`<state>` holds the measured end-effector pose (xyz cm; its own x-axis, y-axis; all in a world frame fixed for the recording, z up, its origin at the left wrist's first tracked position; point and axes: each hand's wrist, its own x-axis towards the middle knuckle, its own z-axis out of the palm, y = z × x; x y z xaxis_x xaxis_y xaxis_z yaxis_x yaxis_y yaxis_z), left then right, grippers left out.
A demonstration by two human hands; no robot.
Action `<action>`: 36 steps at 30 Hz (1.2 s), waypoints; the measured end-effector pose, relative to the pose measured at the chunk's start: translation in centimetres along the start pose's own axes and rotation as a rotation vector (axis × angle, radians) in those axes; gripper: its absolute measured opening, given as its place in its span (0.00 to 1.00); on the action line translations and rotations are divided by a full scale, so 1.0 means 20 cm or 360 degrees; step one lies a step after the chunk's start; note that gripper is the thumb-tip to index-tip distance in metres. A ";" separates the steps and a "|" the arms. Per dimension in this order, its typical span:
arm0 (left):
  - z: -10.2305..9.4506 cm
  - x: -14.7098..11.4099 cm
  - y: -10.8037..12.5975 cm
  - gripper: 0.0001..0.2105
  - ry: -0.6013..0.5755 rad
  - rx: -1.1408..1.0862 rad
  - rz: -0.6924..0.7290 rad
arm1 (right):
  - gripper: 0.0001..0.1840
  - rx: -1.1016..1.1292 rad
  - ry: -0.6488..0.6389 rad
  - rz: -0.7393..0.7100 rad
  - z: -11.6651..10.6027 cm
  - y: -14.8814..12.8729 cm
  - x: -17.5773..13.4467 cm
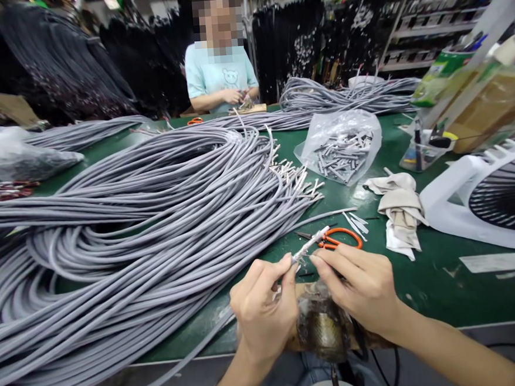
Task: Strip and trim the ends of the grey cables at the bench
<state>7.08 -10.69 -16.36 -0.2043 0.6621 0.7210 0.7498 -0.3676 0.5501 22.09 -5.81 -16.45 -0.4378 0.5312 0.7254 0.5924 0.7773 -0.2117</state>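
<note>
Between thumb and forefinger, my left hand (267, 304) pinches a grey cable (205, 332) close to its stripped end. Beyond those fingers the frayed shield strands and white inner part (310, 243) stick out, pointing up and right. My right hand (363, 282) has its thumb and forefinger pressed together beside the strands; whatever fine wire they hold is too small to make out. Just behind the cable end lie orange-handled scissors (346, 238). Below my hands a worn metal device (323, 323) sits at the table edge.
A big bundle of grey cables (145, 224) covers the left of the green table (445, 297). A plastic bag of short grey pieces (345, 148), a crumpled cloth (400, 209) and a white fan (482, 201) are to the right. Across the table sits a person (218, 81) with both hands at work.
</note>
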 end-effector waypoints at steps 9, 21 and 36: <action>0.00 -0.01 0.00 0.08 -0.0021 -0.0027 0.0028 | 0.12 0.0536 -0.0225 0.0415 -0.01 -0.02 0.05; 0.02 0.00 0.02 0.04 -0.0174 -0.0064 -0.0102 | 0.09 0.0666 -0.0170 0.0341 -0.02 -0.02 0.05; 0.02 0.00 0.01 0.03 -0.0255 0.0030 -0.0077 | 0.10 0.0343 -0.0071 0.0267 0.00 -0.03 0.07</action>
<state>7.40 -10.52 -16.46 -0.1389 0.7748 0.6167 0.7535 -0.3214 0.5736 21.16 -5.59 -15.29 -0.3778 0.6694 0.6397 0.5039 0.7283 -0.4644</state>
